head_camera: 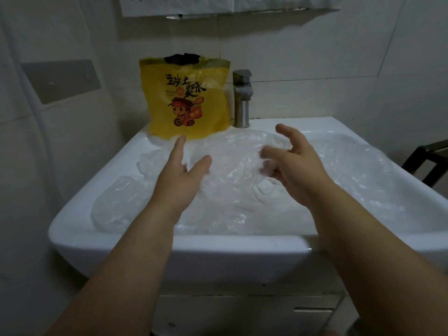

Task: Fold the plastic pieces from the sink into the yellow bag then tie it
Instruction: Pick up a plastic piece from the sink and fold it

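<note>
A yellow bag (186, 103) with a cartoon print stands upright at the back left of the white sink (184, 253), something dark showing at its open top. Crumpled clear plastic pieces (232, 190) fill the basin. My left hand (180, 173) hovers over the plastic just in front of the bag, fingers straight and spread, holding nothing. My right hand (295, 163) is over the middle of the pile with fingers loosely bent; its fingertips touch the plastic, but no firm grip shows.
A metal faucet (242, 98) stands right of the bag at the sink's back edge. Tiled walls close in behind and on the left. A dark chair frame (426, 161) is at the right. A cabinet sits under the sink.
</note>
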Demonstrator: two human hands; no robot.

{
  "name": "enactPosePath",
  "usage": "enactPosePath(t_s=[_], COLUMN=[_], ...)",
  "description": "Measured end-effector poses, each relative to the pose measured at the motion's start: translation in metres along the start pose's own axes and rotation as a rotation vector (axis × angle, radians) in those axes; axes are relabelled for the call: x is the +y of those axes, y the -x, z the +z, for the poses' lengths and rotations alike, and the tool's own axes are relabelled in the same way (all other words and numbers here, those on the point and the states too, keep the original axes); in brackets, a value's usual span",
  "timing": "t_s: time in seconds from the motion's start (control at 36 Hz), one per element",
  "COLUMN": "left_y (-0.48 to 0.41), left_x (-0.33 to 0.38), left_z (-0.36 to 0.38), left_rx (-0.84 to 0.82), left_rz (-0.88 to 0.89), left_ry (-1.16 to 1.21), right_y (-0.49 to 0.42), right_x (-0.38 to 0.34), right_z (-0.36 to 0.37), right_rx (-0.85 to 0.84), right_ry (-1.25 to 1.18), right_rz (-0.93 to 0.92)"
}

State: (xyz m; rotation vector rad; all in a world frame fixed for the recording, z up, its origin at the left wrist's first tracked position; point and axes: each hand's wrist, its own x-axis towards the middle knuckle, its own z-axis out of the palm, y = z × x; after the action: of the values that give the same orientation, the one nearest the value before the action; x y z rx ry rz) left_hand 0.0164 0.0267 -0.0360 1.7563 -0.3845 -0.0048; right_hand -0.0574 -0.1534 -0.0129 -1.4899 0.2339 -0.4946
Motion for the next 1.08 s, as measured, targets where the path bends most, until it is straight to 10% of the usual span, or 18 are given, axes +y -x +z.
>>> enactPosePath(t_s=[0.47, 0.86, 1.08], left_y=[0.001, 0.004, 0.002], left_x=[0.015, 0.002, 0.019], left_z=[-0.006, -0.004, -0.005], left_rx=[0.009, 0.195, 0.067], left_rz=[-0.089, 0.148, -0.052], left_ry=[0.652, 0.070, 0.687], right_y=[0.002, 0.000, 0.001], right_x=[-0.008, 0.003, 0.000], right_z=[0.001, -0.003, -0.001], right_rx=[-0.019, 0.026, 0.041], right_ry=[-0.336, 0.219, 0.151], right_rz=[0.126, 0.007, -0.026])
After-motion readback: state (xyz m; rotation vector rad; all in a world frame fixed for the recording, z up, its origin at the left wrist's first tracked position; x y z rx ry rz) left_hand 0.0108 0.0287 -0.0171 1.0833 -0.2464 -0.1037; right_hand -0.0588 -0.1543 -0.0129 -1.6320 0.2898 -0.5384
